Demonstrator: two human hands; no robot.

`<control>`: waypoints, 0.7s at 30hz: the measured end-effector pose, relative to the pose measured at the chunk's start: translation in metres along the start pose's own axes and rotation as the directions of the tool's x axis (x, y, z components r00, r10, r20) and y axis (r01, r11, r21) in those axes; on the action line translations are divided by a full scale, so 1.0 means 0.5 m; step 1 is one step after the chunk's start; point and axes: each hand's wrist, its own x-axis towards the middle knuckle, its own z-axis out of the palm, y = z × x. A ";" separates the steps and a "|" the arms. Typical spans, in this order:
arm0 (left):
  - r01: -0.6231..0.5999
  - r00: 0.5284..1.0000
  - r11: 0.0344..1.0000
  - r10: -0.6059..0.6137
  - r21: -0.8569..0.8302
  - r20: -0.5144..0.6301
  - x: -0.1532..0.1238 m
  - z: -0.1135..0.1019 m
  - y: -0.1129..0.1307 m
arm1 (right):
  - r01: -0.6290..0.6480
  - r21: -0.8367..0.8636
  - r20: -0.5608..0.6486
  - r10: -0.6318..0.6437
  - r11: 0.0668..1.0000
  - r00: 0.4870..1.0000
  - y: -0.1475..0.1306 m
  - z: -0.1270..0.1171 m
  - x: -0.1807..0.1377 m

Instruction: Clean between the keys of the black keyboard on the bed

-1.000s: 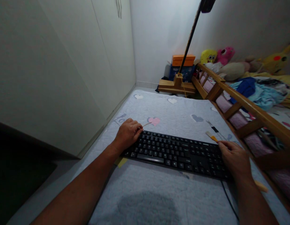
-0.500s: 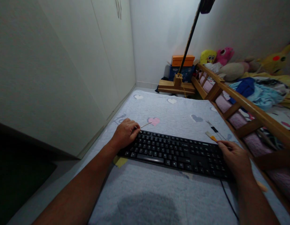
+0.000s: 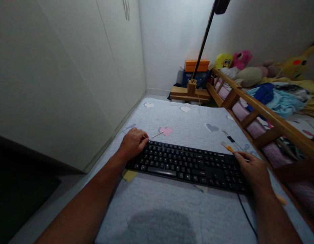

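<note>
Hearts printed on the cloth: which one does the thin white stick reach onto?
The pink heart, beyond the keyboard near the left hand: the stick overlaps it, while the grey heart and white hearts sit clear of it.

The scene is dimly lit. A soft shadow (image 3: 160,225) is cast on the bedding (image 3: 187,122), a pale shine is seen on the keyboard (image 3: 188,165), and its letters are blurred.

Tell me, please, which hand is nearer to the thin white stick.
Left. The left hand is just left of the thin white stick; the right hand is farther, at the keyboard's right end.
</note>
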 end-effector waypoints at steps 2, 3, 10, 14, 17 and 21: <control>-0.014 1.000 1.000 0.014 -0.002 0.011 0.000 -0.001 0.000 | 0.005 0.005 -0.005 -0.005 1.000 1.000 0.001 0.000 0.000; -0.016 1.000 1.000 0.016 -0.004 0.018 0.001 -0.003 0.001 | 0.004 0.006 -0.002 -0.004 1.000 1.000 0.002 0.000 0.000; -0.018 0.999 1.000 0.019 -0.014 0.033 0.000 -0.004 -0.001 | 0.015 0.028 0.015 -0.016 0.999 1.000 0.007 0.000 0.000; -0.029 0.999 1.000 0.030 0.008 -0.022 0.001 0.005 -0.005 | -0.028 0.021 0.024 0.028 0.999 0.999 0.006 0.000 -0.001; -0.025 0.999 1.000 0.025 0.010 -0.022 0.001 0.009 -0.006 | -0.022 0.038 0.024 0.021 0.999 0.999 0.007 0.000 -0.001; -0.043 0.999 0.999 0.043 -0.004 -0.006 0.000 0.005 -0.008 | 0.004 0.043 0.018 -0.005 0.999 1.000 0.009 0.001 0.000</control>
